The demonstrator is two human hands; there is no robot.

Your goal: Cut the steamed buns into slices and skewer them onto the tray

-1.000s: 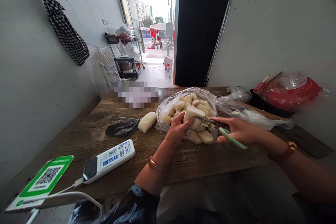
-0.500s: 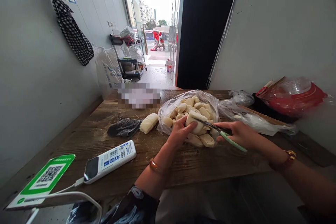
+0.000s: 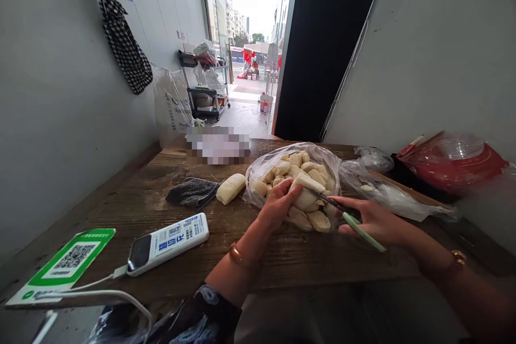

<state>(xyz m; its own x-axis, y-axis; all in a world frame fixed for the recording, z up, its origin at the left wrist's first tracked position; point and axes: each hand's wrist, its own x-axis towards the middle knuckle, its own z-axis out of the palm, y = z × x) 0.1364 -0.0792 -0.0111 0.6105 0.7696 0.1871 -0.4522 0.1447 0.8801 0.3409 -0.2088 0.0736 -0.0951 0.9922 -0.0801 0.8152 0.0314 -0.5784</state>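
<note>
My left hand (image 3: 281,201) is closed on a pale steamed bun (image 3: 305,199), holding it over a clear plastic bag (image 3: 253,172). In my right hand (image 3: 373,220) are scissors (image 3: 358,228) with light green handles, their dark blades against the bun's right side. Many cut pieces of bun (image 3: 296,160) fill the bag, and a few lie at its front edge. A whole, oblong steamed bun (image 3: 231,188) rests on the table left of the bag. How far the blades reach into the bun is hard to make out.
On the wooden table (image 3: 237,247) lie a dark cloth (image 3: 192,192), a white power bank (image 3: 168,243) with a cable, and a green QR card (image 3: 66,263). Plastic bags (image 3: 387,188) and a red bundle (image 3: 455,164) sit at the right. A cart (image 3: 205,83) stands near the doorway.
The view has shifted slightly. The blades look more closed against the bun, and the green handles are nearer together. Both hands keep their hold.
</note>
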